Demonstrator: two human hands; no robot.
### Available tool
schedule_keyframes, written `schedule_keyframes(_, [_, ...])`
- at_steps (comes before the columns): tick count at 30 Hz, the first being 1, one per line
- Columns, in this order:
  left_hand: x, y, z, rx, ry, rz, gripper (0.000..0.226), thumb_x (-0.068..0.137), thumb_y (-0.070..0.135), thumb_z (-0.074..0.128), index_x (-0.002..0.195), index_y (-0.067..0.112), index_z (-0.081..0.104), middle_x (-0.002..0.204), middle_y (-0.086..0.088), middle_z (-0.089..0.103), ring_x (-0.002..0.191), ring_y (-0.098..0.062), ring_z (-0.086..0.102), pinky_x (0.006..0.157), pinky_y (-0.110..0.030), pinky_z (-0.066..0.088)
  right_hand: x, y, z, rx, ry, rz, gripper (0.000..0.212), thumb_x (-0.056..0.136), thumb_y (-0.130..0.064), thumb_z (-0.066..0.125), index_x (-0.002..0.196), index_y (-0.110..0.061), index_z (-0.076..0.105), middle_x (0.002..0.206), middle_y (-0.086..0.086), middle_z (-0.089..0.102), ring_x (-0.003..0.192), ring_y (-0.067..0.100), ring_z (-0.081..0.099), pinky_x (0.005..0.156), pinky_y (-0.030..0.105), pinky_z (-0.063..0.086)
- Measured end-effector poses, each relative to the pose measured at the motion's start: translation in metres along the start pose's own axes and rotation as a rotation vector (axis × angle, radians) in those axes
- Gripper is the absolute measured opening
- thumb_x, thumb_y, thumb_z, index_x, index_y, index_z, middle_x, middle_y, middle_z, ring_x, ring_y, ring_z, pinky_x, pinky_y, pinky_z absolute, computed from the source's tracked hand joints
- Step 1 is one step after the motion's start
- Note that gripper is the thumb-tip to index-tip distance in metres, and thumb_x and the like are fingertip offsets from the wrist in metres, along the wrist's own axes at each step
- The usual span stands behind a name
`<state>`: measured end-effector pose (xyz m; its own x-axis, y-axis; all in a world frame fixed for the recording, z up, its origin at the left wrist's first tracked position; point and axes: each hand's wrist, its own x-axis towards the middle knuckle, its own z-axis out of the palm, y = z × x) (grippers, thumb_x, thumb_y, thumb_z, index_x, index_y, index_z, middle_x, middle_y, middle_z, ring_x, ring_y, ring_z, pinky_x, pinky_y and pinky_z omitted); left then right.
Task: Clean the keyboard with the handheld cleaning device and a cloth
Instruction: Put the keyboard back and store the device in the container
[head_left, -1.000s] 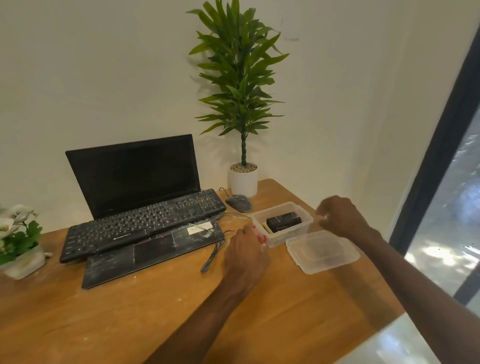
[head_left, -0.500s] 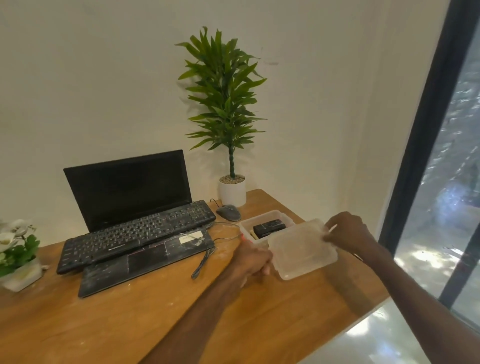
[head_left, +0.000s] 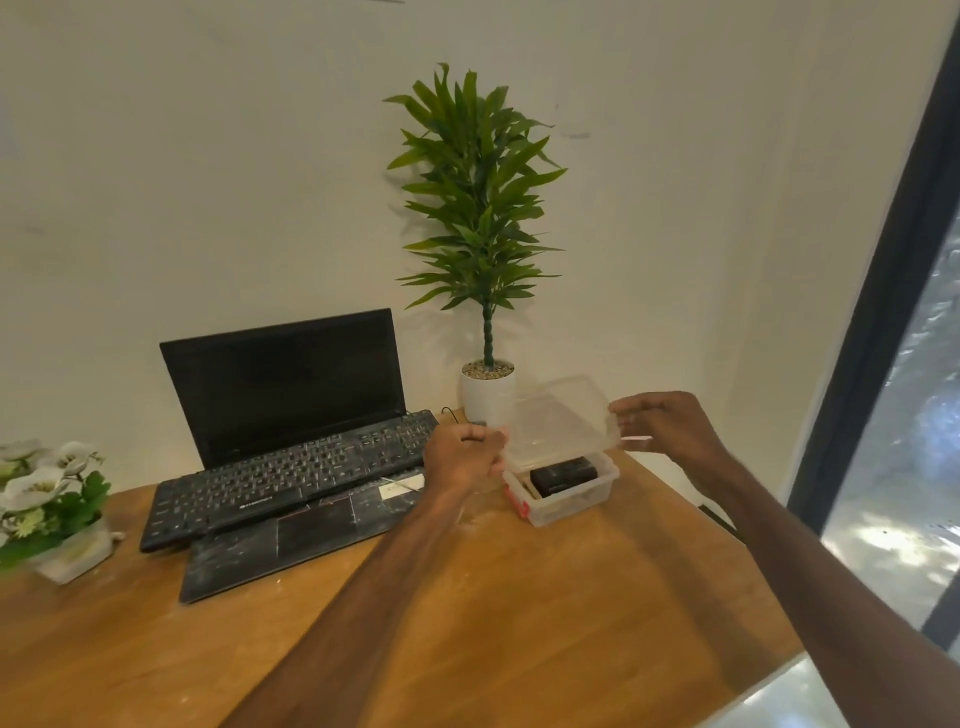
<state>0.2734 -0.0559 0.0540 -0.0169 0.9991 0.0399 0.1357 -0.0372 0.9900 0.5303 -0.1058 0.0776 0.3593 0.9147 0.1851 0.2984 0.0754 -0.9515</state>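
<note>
1. Head view: keyboard (head_left: 291, 478) lies at left, across the laptop (head_left: 291, 415).
2. Left hand (head_left: 462, 460) pinches the clear lid (head_left: 558, 421); keep it level.
3. Box (head_left: 563, 499) beneath holds a black device (head_left: 563, 475).
4. Right hand (head_left: 670, 428) grips the lid's other edge; align corners before pressing.

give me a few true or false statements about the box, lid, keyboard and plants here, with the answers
1. Both hands hold the lid above the box. True: left hand at its left edge, right hand at its right edge.
2. The box is empty. False: a black device lies inside.
3. The keyboard rests on the laptop's base. True.
4. The tall plant stands left of the laptop. False: it stands right of it, behind the box.
5. The laptop screen is lit. False: it is dark.
</note>
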Motion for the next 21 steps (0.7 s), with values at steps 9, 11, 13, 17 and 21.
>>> schedule_keyframes(9, [0.023, -0.045, 0.034, 0.157, 0.034, -0.132, 0.025, 0.082, 0.018, 0.089, 0.1, 0.008, 0.075, 0.09, -0.004, 0.077, 0.072, -0.015, 0.077, 0.065, -0.036, 0.066, 0.037, 0.04, 0.027, -0.441, 0.09, 0.038, 0.022, 0.075, -0.024, 0.087, 0.087, -0.008, 0.079, 0.087, 0.003, 0.075, 0.081, 0.021, 0.073, 0.081, 0.034, 0.058])
schedule_keyframes(11, [0.022, -0.046, 0.038, 0.21, 0.058, -0.13, 0.023, 0.084, 0.025, 0.088, 0.098, 0.014, 0.075, 0.093, 0.0, 0.077, 0.073, -0.013, 0.075, 0.06, -0.03, 0.063, 0.044, 0.049, 0.03, -0.507, 0.071, 0.035, 0.017, 0.075, -0.021, 0.086, 0.082, -0.006, 0.081, 0.09, 0.005, 0.076, 0.09, 0.024, 0.072, 0.083, 0.033, 0.055])
schedule_keyframes(13, [0.022, -0.046, 0.04, 0.178, 0.055, -0.16, 0.02, 0.085, 0.025, 0.087, 0.097, 0.014, 0.075, 0.088, -0.001, 0.077, 0.067, -0.013, 0.074, 0.054, -0.027, 0.06, 0.048, 0.052, 0.033, -0.543, 0.054, 0.082, 0.023, 0.077, -0.02, 0.083, 0.087, 0.0, 0.079, 0.098, 0.012, 0.075, 0.097, 0.028, 0.07, 0.085, 0.037, 0.055])
schedule_keyframes(17, [0.024, -0.053, 0.039, 0.163, -0.006, -0.259, 0.027, 0.085, 0.024, 0.087, 0.098, 0.002, 0.077, 0.081, -0.01, 0.078, 0.056, -0.016, 0.07, 0.046, -0.025, 0.053, 0.046, 0.054, 0.037, -0.574, 0.029, 0.139, 0.034, 0.086, -0.022, 0.075, 0.097, 0.01, 0.074, 0.108, 0.021, 0.071, 0.103, 0.034, 0.068, 0.09, 0.042, 0.054])
schedule_keyframes(21, [0.02, -0.055, 0.033, 0.08, -0.097, -0.329, 0.028, 0.085, 0.005, 0.084, 0.106, -0.005, 0.068, 0.086, -0.019, 0.078, 0.053, -0.018, 0.071, 0.039, -0.021, 0.047, 0.039, 0.059, 0.028, -0.628, -0.056, 0.225, 0.027, 0.082, -0.021, 0.074, 0.076, 0.005, 0.067, 0.079, 0.015, 0.069, 0.076, 0.026, 0.068, 0.064, 0.032, 0.053])
